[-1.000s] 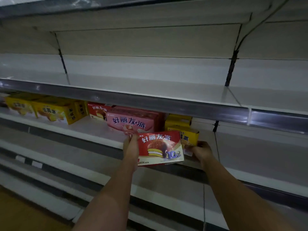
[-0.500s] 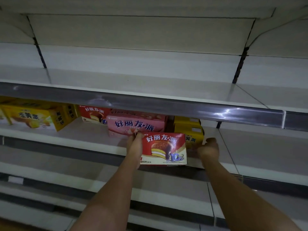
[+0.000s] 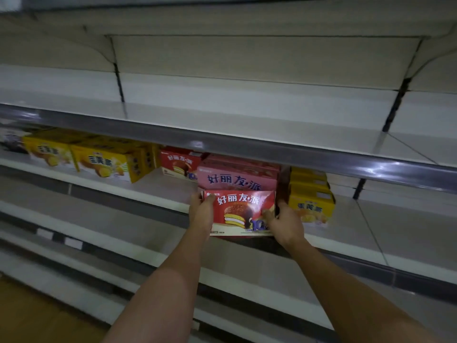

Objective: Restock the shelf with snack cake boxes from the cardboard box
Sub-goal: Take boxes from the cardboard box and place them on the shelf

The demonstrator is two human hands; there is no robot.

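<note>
A red snack cake box (image 3: 238,209) stands upright at the front edge of the middle shelf (image 3: 160,189). My left hand (image 3: 202,212) grips its left side and my right hand (image 3: 284,222) grips its right side, thumb on the front face. Right behind it stands a pink snack cake box (image 3: 235,178), with another red box (image 3: 179,164) further left. A stack of yellow boxes (image 3: 311,201) sits just right of my right hand. The cardboard box is out of view.
Two yellow boxes (image 3: 103,159) stand at the left of the same shelf. The metal edge of the upper shelf (image 3: 222,144) overhangs the boxes. The shelf surface right of the yellow stack (image 3: 395,226) is bare, and lower shelves (image 3: 123,243) run below.
My right hand has moved left from beside the yellow stack and taken hold of the red box's right side. The left hand keeps its grip. The camera has shifted.
</note>
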